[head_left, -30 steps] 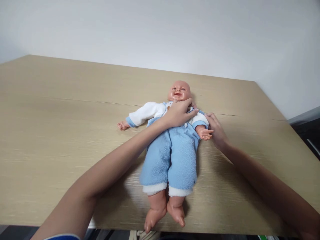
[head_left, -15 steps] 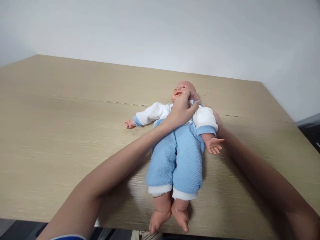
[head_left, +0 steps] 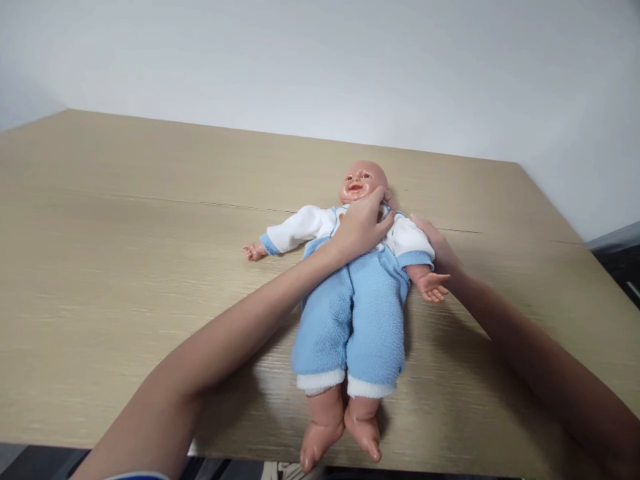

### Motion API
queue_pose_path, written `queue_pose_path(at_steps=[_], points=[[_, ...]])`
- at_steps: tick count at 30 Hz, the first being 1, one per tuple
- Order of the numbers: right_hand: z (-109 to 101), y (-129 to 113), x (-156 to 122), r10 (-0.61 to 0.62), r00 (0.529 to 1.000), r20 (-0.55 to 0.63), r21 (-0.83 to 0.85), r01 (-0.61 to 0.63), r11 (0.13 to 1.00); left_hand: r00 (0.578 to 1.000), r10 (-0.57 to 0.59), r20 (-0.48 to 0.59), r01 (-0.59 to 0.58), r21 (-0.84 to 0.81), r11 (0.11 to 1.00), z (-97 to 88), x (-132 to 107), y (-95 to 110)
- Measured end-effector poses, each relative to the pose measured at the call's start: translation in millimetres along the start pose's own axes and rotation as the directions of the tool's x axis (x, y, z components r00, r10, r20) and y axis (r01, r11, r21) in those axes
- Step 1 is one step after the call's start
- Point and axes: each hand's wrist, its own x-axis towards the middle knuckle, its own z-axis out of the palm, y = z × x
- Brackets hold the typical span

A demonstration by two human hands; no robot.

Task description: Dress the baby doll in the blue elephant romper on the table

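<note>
A baby doll (head_left: 350, 313) lies on its back, its bald head away from me and bare feet near the front edge. It wears a white top with blue cuffs and fuzzy light-blue trousers with white hems. Across its chest reaches my left hand (head_left: 363, 223), with fingers and thumb bent at the collar beside the chin and neck; the fingertips are partly hidden. My right hand (head_left: 443, 250) rests beside the doll's white sleeve (head_left: 413, 237) on the right, fingers stretched along its outer side and partly covered by it. The doll's arms are spread outward.
The doll lies on a wide wooden table (head_left: 125, 280) with thin seams running across it. A pale wall (head_left: 320, 73) stands behind the table. Dark objects (head_left: 620, 263) show past the right edge, and part of a shoe (head_left: 285, 471) is below the front edge.
My right hand has come out a little from behind the doll's shoulder, so its fingers show more. My left hand has slid slightly down from the doll's cheek, and more of its face shows.
</note>
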Motion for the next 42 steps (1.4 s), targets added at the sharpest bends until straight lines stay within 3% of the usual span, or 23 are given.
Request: queue_pose_path(at_steps=[3, 7, 11, 17, 23, 32, 35, 39, 40, 42], points=[[-13, -5, -26, 0.063, 0.998, -0.017, -0.009, -0.064, 0.998, 0.999, 0.015, 0.045, -0.017, 0.043, 0.999, -1.2, -1, 3], [-32, -15, -63, 0.201, 0.975, 0.093, -0.117, -0.190, 0.975, 0.996, 0.030, 0.085, -0.040, 0.115, 0.993, -3.6, -2, 8], [-58, -15, -80, 0.253, 0.963, 0.096, -0.216, -0.228, 0.949, 0.993, 0.037, 0.109, -0.052, 0.140, 0.989, -6.0, -4, 11], [-85, 8, -77, 0.131, 0.986, -0.102, -0.214, -0.151, 0.965, 0.995, -0.011, 0.102, -0.008, 0.188, 0.982, -4.4, -3, 11], [-81, 13, -83, -0.006, 0.992, -0.123, -0.427, -0.047, 0.903, 0.995, -0.014, 0.098, -0.005, 0.190, 0.982, -3.9, -2, 9], [-106, 17, -76, -0.185, 0.978, -0.101, -0.589, 0.091, 0.803, 0.987, -0.015, 0.161, -0.034, 0.294, 0.955, -9.0, -1, 9], [-106, 19, -75, -0.335, 0.941, -0.040, -0.719, 0.205, 0.664, 0.987, 0.054, 0.152, -0.102, 0.335, 0.937, -18.0, -4, 10], [-90, 12, -86, -0.595, 0.802, 0.051, -0.823, 0.371, 0.430, 0.986, 0.138, 0.095, -0.161, 0.308, 0.937, -42.0, -22, 12], [-82, 8, -91, -0.623, 0.779, 0.078, -0.808, 0.415, 0.418, 0.986, 0.143, 0.081, -0.160, 0.292, 0.943, -49.3, -30, 11], [-63, 1, -102, -0.607, 0.785, 0.122, -0.713, 0.495, 0.496, 0.988, 0.140, 0.057, -0.150, 0.258, 0.954, -63.3, -48, 6]])
